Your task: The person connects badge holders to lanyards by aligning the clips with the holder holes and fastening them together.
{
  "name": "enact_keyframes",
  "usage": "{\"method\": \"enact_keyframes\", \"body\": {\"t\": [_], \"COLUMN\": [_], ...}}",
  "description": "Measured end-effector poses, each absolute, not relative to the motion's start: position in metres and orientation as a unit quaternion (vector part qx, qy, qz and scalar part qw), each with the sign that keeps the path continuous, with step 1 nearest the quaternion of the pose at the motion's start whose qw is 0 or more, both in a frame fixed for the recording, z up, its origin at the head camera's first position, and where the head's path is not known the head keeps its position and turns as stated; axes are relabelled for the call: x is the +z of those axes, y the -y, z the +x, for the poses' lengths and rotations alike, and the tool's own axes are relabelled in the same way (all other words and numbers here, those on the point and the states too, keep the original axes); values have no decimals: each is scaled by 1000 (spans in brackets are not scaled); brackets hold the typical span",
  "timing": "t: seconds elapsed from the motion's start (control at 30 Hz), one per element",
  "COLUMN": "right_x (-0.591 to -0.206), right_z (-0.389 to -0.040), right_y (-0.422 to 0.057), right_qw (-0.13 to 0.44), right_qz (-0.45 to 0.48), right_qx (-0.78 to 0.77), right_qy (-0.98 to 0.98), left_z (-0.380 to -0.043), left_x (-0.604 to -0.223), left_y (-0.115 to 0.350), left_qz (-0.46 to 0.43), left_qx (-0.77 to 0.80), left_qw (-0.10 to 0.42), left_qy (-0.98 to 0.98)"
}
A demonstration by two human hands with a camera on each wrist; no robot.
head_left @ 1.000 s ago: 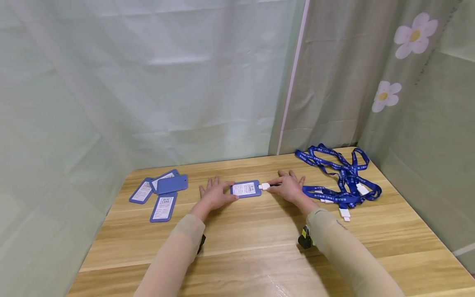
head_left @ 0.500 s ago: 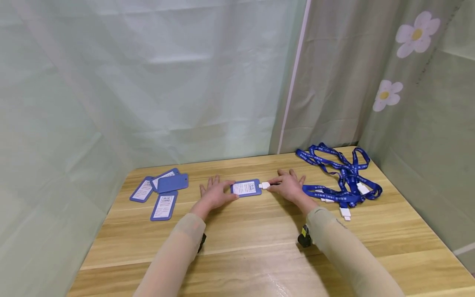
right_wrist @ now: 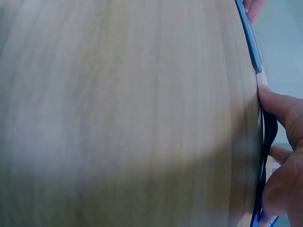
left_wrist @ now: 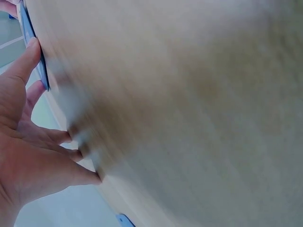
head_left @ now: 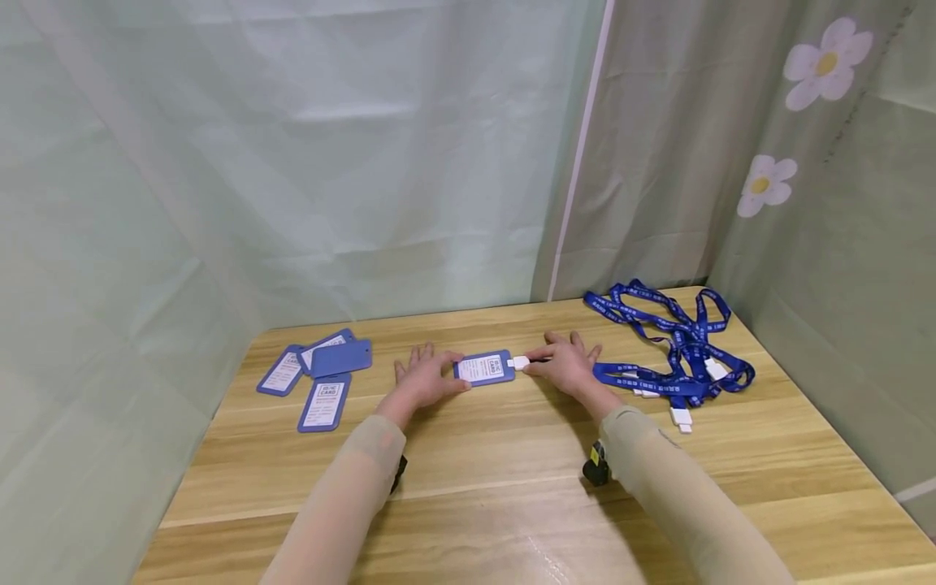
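The white clip (head_left: 521,363) has crept slightly leftward since the earlier frame, and its narrow tab now overlaps the right end of the blue card holder (head_left: 483,370); whether the two are linked is too small to tell. The holder lies on or just above the surface (head_left: 468,487), between the hands, long axis left to right, in line with the clip. The left hand (head_left: 424,378) pinches its left end, remaining fingers spread; the right hand (head_left: 566,366), nearer the joint, pinches the clip between thumb and forefinger.
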State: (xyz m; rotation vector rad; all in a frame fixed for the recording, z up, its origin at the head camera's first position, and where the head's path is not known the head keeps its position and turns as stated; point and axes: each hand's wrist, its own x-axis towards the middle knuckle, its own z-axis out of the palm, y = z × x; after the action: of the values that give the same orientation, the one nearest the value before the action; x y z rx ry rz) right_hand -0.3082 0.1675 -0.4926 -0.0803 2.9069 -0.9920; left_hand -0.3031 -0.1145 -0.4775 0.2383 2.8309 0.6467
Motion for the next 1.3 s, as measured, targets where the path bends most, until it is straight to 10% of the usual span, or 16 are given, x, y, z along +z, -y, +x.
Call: {"method": "enact_keyframes", "body": {"t": [1.3], "right_x": [-480], "right_z": [-295], "right_y": [-203], "right_qw": [28], "right_qz": [-116], "right_qx": [-269], "right_qy": [-956], "left_z": [-290], "left_x": [-464], "left_y": [141], "left_qz": [89], "left_qx": [186], "left_qw": [79], "left_qy": [-975]}}
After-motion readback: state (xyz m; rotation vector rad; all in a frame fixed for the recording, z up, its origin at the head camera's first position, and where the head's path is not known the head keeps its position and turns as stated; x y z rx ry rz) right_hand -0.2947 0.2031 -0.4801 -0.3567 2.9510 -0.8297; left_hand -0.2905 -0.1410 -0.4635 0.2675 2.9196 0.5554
